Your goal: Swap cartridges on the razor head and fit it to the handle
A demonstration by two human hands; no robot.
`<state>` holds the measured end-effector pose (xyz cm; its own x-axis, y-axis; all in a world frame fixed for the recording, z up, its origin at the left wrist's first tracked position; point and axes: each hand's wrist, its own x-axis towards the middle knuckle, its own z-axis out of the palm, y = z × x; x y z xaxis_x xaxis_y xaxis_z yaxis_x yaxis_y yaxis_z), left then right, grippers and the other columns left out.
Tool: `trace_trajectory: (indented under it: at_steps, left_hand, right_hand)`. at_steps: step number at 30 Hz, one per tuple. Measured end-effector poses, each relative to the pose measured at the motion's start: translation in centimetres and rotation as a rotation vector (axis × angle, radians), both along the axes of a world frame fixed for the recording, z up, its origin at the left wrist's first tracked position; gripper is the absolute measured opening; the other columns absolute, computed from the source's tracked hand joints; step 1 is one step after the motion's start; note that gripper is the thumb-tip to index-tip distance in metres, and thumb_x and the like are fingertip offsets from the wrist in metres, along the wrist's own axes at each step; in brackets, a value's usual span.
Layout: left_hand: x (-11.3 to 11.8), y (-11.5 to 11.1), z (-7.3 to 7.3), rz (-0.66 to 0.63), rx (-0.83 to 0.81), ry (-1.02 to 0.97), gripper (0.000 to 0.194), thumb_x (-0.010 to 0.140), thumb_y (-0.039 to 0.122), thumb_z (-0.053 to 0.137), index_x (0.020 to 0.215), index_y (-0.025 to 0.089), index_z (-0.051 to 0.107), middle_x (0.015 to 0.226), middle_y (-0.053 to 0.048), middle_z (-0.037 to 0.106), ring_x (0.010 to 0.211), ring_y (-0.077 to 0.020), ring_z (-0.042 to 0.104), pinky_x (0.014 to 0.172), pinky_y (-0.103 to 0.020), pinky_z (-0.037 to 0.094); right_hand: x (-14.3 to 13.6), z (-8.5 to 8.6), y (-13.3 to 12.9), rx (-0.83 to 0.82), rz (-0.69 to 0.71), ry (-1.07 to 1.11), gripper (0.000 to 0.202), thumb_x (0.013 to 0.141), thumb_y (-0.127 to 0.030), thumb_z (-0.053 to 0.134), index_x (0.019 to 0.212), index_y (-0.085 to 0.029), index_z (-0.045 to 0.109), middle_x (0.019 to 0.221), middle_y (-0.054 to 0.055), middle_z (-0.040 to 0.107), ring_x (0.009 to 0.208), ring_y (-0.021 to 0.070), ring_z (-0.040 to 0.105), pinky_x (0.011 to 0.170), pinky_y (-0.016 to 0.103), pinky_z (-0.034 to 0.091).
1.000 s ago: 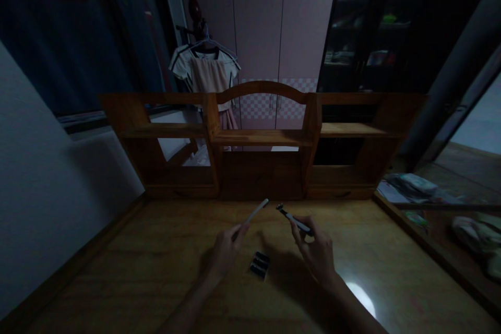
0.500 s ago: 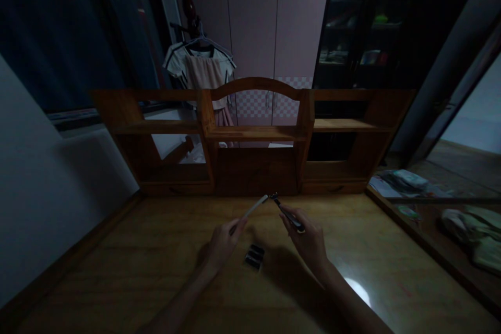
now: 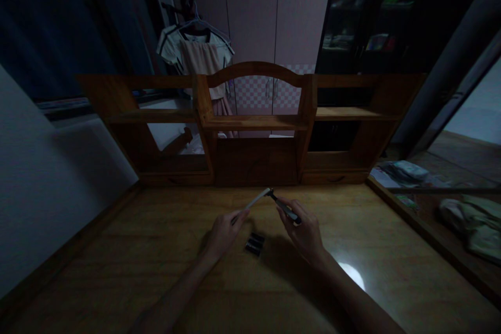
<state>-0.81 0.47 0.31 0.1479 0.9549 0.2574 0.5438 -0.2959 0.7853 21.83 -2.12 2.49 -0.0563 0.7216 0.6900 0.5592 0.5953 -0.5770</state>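
Observation:
My left hand [image 3: 224, 229] is closed around a slim pale stick [image 3: 256, 199], which slants up and to the right; its exact kind is too dim to tell. A razor [image 3: 287, 211] with a dark and silvery handle is gripped in my right hand [image 3: 305, 229], its head tilted up and to the left. The stick's far end meets the razor's head, and whether they touch or merely overlap I cannot tell. Between my forearms, a small pack [image 3: 255, 244] with several dark strips, resembling blade cartridges, lies on the wooden desk [image 3: 188, 271].
A wooden shelf unit [image 3: 254, 124] runs along the desk's back edge. Beyond it are a pink wardrobe [image 3: 250, 21] and hanging clothes [image 3: 199, 55]. The wall [image 3: 78, 167] borders the left side. At right, cloth items [image 3: 481, 224] lie beyond the raised desk edge [image 3: 422, 235].
The razor's head and the stick's tip have come together, where a small gap showed before. The view has tipped slightly downward. Both hands keep their holds.

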Motion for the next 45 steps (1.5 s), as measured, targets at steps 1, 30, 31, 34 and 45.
trace_trajectory:
  at_steps: [1, 30, 31, 34, 45]
  left_hand:
    - [0.0, 0.0, 0.0, -0.006, -0.006, -0.006, 0.045, 0.089, 0.05, 0.042, 0.088, 0.014, 0.07, 0.078, -0.004, 0.069, 0.072, -0.0179, 0.06, 0.065, -0.023, 0.039]
    - [-0.2, -0.1, -0.1, 0.069, 0.029, 0.019, 0.046, 0.089, 0.052, 0.042, 0.079, 0.013, 0.065, 0.065, -0.001, 0.06, 0.061, -0.0135, 0.052, 0.058, -0.022, 0.034]
    - [-0.1, -0.2, 0.0, 0.051, 0.026, 0.012, 0.046, 0.089, 0.052, 0.042, 0.08, 0.013, 0.065, 0.066, -0.001, 0.061, 0.063, -0.0137, 0.053, 0.059, -0.022, 0.035]
    - [0.0, -0.1, 0.1, 0.015, 0.007, -0.01, 0.046, 0.09, 0.051, 0.041, 0.084, 0.014, 0.067, 0.073, -0.002, 0.064, 0.068, -0.0146, 0.055, 0.062, -0.022, 0.036]
    - [-0.2, 0.1, 0.0, 0.002, 0.0, 0.012, 0.048, 0.089, 0.052, 0.041, 0.084, 0.013, 0.068, 0.075, -0.003, 0.066, 0.068, -0.0157, 0.056, 0.063, -0.023, 0.038]
  right_hand:
    - [-0.1, 0.0, -0.1, -0.006, 0.003, 0.002, 0.026, 0.093, -0.024, 0.051, 0.117, -0.024, 0.058, 0.102, 0.007, 0.064, 0.089, 0.0197, 0.063, 0.077, 0.03, 0.052]
    - [0.8, 0.0, 0.5, 0.066, 0.03, -0.019, 0.033, 0.09, -0.019, 0.056, 0.121, -0.028, 0.059, 0.108, 0.005, 0.065, 0.092, 0.0199, 0.064, 0.079, 0.031, 0.053]
    - [0.6, -0.2, 0.4, 0.065, 0.054, -0.032, 0.034, 0.089, -0.018, 0.057, 0.122, -0.029, 0.059, 0.109, 0.004, 0.065, 0.093, 0.0198, 0.064, 0.079, 0.031, 0.053]
    - [0.3, -0.5, 0.2, 0.077, 0.061, -0.025, 0.037, 0.088, -0.016, 0.058, 0.123, -0.03, 0.058, 0.109, 0.004, 0.065, 0.092, 0.0196, 0.064, 0.08, 0.031, 0.052]
    - [0.4, 0.0, 0.2, 0.072, 0.021, 0.021, 0.034, 0.089, -0.016, 0.058, 0.12, -0.029, 0.06, 0.109, 0.003, 0.065, 0.092, 0.0189, 0.064, 0.082, 0.03, 0.051]
